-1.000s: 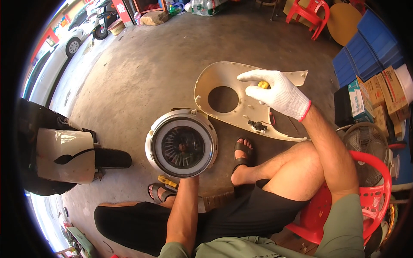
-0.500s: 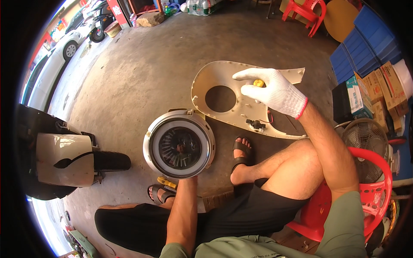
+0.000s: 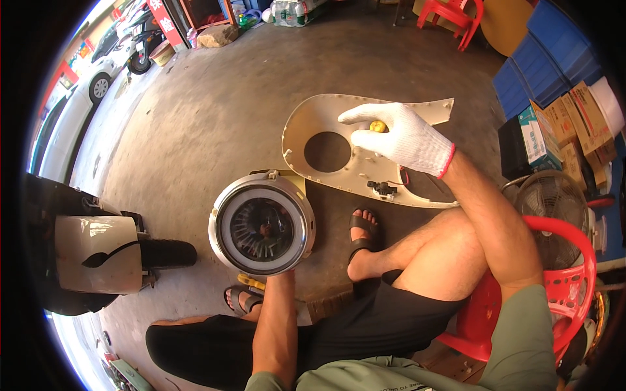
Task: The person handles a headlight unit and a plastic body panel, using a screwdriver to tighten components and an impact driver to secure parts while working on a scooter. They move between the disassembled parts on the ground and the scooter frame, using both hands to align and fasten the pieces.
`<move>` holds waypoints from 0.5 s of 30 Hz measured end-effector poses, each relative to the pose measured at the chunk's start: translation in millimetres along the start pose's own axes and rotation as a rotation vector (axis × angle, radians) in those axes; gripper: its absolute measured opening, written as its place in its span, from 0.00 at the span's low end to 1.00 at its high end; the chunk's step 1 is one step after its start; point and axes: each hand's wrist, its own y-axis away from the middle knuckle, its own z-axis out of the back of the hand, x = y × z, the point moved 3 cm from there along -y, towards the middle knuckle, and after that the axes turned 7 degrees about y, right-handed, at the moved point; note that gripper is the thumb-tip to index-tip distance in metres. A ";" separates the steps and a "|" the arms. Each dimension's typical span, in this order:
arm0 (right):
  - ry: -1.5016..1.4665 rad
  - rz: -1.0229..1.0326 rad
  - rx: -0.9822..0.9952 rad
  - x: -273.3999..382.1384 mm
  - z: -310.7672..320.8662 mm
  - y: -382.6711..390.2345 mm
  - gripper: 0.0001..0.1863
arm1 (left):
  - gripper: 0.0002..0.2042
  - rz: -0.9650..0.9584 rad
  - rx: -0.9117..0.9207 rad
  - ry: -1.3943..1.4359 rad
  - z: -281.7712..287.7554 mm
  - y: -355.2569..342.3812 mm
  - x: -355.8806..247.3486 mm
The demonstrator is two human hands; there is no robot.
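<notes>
My left hand [image 3: 280,279], mostly hidden, supports a round lamp unit [image 3: 261,223] with a silver rim, pale ring and dark glass centre. My right hand [image 3: 391,140], in a white glove with red cuff, grips something with a yellow end [image 3: 377,126], probably a tool handle, thumb and forefinger curved around it. Beneath that hand lies a cream curved panel [image 3: 313,114] with a round opening and a small black part [image 3: 382,188] with wires. A yellow-handled item [image 3: 251,283] lies on the floor by my left foot.
A vehicle part with tyre [image 3: 98,253] is at left. To the right are a red chair [image 3: 567,234], a fan [image 3: 544,202], cardboard boxes [image 3: 587,117] and blue bins [image 3: 548,45]. A white car [image 3: 81,101] stands outside, and another red chair [image 3: 450,16] at the back.
The lamp has shifted left and slightly down in view. My gloved right hand has moved left, still holding the yellow-ended thing. The background has shifted slightly with the head.
</notes>
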 end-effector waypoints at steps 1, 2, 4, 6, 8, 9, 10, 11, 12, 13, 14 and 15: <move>-0.003 0.003 -0.001 1.5 -0.9 -0.9 0.18 | 0.28 0.032 -0.001 0.192 -0.5 3.0 -5.4; -0.002 0.011 0.001 3.5 -1.9 -2.2 0.18 | 0.29 0.064 -0.001 0.383 -1.8 6.1 -11.1; 0.007 0.000 -0.003 -0.8 -0.3 -0.6 0.19 | 0.29 0.103 -0.015 0.590 -5.6 -1.8 6.8; 0.036 0.005 0.019 -3.7 4.4 3.5 0.20 | 0.27 -0.169 0.062 -0.622 -20.6 -16.7 40.3; 0.023 0.010 -0.002 -4.5 4.1 3.9 0.19 | 0.27 -0.153 0.062 -0.590 -26.3 -17.0 47.5; 0.015 0.011 -0.022 -4.8 4.7 4.5 0.19 | 0.27 -0.135 0.062 -0.552 -26.6 -17.7 49.3; 0.010 0.019 -0.020 -0.8 2.8 2.6 0.19 | 0.27 -0.141 0.065 -0.560 -23.7 -12.5 35.4; 0.009 0.021 -0.015 3.9 1.0 0.7 0.19 | 0.28 -0.128 0.067 -0.556 -15.2 -5.7 12.6; 0.013 0.014 -0.012 4.5 0.9 0.7 0.19 | 0.30 -0.110 0.065 -0.544 -11.0 -5.3 6.5; 0.013 0.013 -0.012 5.0 0.8 0.5 0.19 | 0.30 -0.109 0.064 -0.545 -6.1 -3.7 1.2; 0.017 0.013 -0.010 5.9 0.4 0.2 0.19 | 0.30 -0.102 0.062 -0.500 -1.9 -1.7 -4.0; 0.025 0.007 -0.011 4.6 1.6 1.2 0.19 | 0.30 -0.089 0.058 -0.450 0.6 -3.3 -1.9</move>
